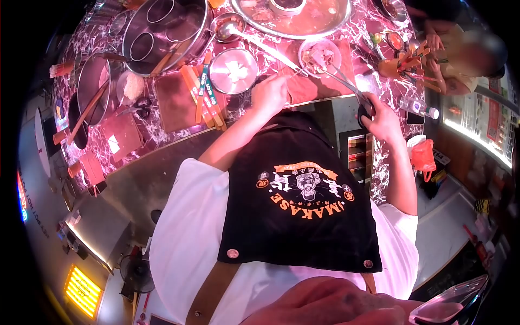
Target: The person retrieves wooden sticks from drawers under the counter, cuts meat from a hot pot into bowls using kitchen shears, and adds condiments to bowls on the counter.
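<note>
Now: Scissors Reaching a Dish of Food

Orange capitals are running upside down on the black apron [254,238], "MAKASE" showing clearly, with Chinese characters and a drawn figure sharing the print. A yellow sign [83,292] is glowing at lower left, its lines too blurred to read. Chopstick sleeves [205,89] in orange and green are carrying white marks too small to make out.

The right hand [383,118] is gripping scissors [364,114] by their black handles, the blades pointing into the round dish [338,49]. Pale and pinkish pieces are lying in that dish, which is resting on a brown mat [306,89]. The left hand [271,95] is hovering at or touching the mat's near left side; I cannot tell whether its fingers are closing on anything.

A steel ladle [228,30] is stretching its long handle diagonally between the hands' area and the pots, while a shiny round bowl [216,76] with white contents is standing beside the sleeves. A large, dark metal pot [206,21] is crowding the upper left. Chopsticks are bristling from a cup [389,69] at right, and a clear bottle [418,106] is lying near the edge. White veins are branching across the pink-lit, stone-patterned worktop [266,64].
</note>
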Demonstrator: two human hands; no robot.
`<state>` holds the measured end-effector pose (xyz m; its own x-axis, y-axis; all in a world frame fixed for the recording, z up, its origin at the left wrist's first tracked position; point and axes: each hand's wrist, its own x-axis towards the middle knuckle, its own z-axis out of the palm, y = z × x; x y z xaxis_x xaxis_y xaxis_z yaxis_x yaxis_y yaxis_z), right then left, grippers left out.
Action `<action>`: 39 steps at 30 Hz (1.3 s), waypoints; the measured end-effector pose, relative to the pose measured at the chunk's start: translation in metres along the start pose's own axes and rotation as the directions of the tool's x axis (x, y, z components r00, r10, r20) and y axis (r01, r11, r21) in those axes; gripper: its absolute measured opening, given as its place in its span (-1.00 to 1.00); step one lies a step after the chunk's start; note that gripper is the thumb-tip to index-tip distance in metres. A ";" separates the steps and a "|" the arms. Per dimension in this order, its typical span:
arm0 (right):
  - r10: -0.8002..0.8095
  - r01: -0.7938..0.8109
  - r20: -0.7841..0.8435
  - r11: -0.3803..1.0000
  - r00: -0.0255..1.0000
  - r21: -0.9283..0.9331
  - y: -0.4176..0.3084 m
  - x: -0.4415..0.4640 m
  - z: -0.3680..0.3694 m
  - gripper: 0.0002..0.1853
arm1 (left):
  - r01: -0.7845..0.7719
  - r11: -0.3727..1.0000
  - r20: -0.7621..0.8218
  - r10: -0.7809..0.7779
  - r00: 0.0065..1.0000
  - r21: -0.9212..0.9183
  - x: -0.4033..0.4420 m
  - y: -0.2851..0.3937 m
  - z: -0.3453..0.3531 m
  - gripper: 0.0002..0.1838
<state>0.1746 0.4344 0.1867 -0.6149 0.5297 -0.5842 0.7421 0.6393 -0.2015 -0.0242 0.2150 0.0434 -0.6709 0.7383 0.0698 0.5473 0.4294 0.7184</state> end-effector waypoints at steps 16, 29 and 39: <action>-0.024 0.021 0.042 0.998 0.999 0.063 -0.003 0.029 -0.006 -0.34 | -0.180 0.969 0.042 0.176 0.984 0.167 0.010 -0.001 -0.005 -0.55; -0.086 0.088 -0.058 0.996 0.995 0.033 -0.008 0.057 0.033 -0.37 | -0.108 0.984 0.176 0.083 0.981 0.140 0.018 0.004 -0.006 -0.61; -0.255 0.189 -0.180 0.928 0.950 -0.321 -0.008 0.011 -0.009 -0.39 | -0.136 0.972 0.290 0.077 0.954 0.190 0.040 0.004 -0.023 -0.68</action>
<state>0.1597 0.4398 0.1892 -0.8216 0.4403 -0.3621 0.4872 0.8721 -0.0450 -0.0602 0.2341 0.0645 -0.4528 0.8882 -0.0784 0.7184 0.4155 0.5579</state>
